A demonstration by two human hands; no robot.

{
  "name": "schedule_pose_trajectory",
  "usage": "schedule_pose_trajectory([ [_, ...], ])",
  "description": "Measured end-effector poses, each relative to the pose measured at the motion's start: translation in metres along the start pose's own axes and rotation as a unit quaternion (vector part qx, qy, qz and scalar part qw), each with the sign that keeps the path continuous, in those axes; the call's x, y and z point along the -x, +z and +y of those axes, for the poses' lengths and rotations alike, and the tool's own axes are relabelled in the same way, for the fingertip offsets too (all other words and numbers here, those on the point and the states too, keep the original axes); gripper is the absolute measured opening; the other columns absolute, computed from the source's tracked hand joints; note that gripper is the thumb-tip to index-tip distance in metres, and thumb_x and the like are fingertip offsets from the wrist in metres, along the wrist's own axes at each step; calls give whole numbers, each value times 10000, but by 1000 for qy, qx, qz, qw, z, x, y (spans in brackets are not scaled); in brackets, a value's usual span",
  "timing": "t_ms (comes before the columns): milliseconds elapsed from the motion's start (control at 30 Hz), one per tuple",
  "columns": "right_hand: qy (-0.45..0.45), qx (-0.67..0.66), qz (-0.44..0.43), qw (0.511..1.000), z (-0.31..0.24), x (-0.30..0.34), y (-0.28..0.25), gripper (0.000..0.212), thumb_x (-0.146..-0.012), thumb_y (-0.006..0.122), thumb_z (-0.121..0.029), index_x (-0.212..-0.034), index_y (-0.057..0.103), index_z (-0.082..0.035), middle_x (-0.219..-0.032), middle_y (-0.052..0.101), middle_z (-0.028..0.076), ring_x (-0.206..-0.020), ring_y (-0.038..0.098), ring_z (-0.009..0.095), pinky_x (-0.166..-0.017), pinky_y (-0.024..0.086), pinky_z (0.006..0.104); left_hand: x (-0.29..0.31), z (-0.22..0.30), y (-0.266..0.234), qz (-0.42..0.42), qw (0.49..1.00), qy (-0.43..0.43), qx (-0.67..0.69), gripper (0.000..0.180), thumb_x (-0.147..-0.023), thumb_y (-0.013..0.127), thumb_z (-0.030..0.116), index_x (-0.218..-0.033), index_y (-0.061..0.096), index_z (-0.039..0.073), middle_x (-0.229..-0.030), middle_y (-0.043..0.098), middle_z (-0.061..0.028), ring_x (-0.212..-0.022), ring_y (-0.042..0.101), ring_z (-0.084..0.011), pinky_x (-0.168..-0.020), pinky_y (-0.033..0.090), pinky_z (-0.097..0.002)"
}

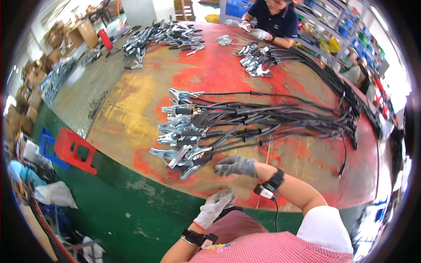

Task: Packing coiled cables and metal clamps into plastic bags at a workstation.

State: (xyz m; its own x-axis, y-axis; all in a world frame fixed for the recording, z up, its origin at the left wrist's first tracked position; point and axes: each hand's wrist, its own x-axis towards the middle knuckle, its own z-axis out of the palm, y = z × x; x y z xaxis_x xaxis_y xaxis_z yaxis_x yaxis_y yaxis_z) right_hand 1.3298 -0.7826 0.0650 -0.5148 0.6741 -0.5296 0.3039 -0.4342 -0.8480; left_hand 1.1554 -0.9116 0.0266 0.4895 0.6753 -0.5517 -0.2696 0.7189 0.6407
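My right hand (234, 166), in a grey glove, is over the table's near edge with its fingers curled inward. Any small thing in it is too hidden to name. Closer to my body, my left hand (217, 204) wears a white glove, its fingers bent and pressed together; what they hold, if anything, does not show. The hands are apart. Just beyond them lies a row of silver spring clamps (179, 127) with black grips, fixed to black cables (280, 118) that stretch rightward. The nearest clamps (189, 161) lie just left of my right hand.
The worn red and tan table (140, 96) bears a far pile of clamps (164, 35), a small heap of metal parts (224, 40) and another clamp bundle (254, 59). Across it a person (274, 22) in white gloves handles something. A red stool (74, 149) stands at left.
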Motion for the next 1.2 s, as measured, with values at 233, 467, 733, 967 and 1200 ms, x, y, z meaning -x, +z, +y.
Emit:
schedule_pose_trajectory([
  [233, -241, 210, 324, 891, -60, -97, -156, 346, -889, 561, -340, -1018, 633, -27, -948, 655, 179, -897, 626, 320, -778, 478, 377, -86, 38, 18, 57, 939, 113, 321, 258, -940, 515, 224, -1137, 540, 60, -1094, 591, -93, -1021, 579, -233, -957, 449, -432],
  [467, 51, 182, 173, 967, -60, -173, -243, 561, -901, 437, -540, -952, 663, -29, -821, 647, 69, -745, 550, 184, -678, 453, 374, -127, 61, 38, 113, 906, 98, 396, 310, -892, 605, 236, -1098, 552, 10, -1101, 570, -133, -1012, 569, -252, -951, 460, -436],
  [733, 88, 58, -63, 992, -4, -153, -182, 536, -880, 509, -530, -1015, 671, -37, -869, 663, 47, -765, 587, 127, -698, 468, 297, -134, 62, 36, 157, 851, 131, 484, 353, -860, 632, 291, -1017, 580, -20, -985, 626, -180, -953, 599, -303, -953, 453, -467],
  [967, 308, -87, -161, 934, -40, -99, -112, 416, -824, 639, -459, -945, 673, -62, -808, 680, 55, -664, 621, 142, -600, 490, 275, -96, 50, 22, -90, 838, 171, 510, 388, -908, 532, 141, -1269, 442, 34, -1270, 508, -141, -1184, 477, -279, -1071, 327, -457],
  [1200, 377, -235, -138, 885, -52, -92, -47, 508, -783, 689, -413, -1143, 593, -67, -1054, 659, 111, -910, 640, 222, -818, 514, 358, -87, 59, -53, -175, 839, 186, 481, 391, -937, 471, 115, -1309, 395, 19, -1317, 466, -141, -1221, 439, -269, -1074, 315, -400],
])
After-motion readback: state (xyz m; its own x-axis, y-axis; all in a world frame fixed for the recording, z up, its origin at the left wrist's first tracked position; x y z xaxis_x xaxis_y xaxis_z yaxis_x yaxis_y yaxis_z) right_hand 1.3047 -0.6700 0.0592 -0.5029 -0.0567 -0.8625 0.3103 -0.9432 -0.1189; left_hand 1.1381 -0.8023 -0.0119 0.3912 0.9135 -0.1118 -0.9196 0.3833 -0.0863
